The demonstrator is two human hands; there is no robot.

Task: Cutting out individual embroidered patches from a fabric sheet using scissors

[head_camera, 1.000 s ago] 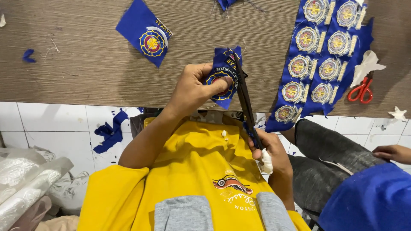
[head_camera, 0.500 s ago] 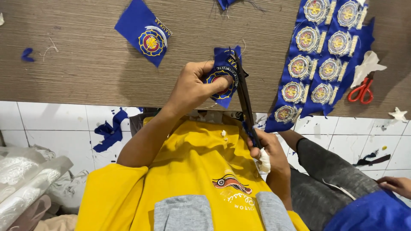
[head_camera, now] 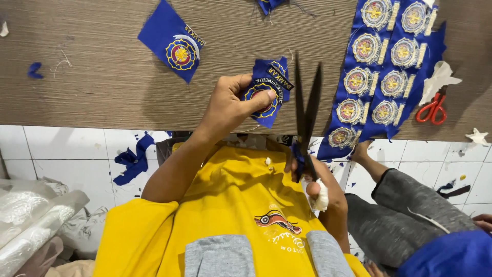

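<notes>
Blue badge patch (head_camera: 266, 92) pinched in left hand (head_camera: 230, 102), beside scissors (head_camera: 306, 110).

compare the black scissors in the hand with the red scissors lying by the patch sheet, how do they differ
The black scissors are long-bladed, held in the right hand with blades open and pointing up; the red scissors are smaller and lie untouched on the table. The black pair stands beside the patch in the left hand; the red pair rests right of the patch sheet. Both are scissors.
</notes>
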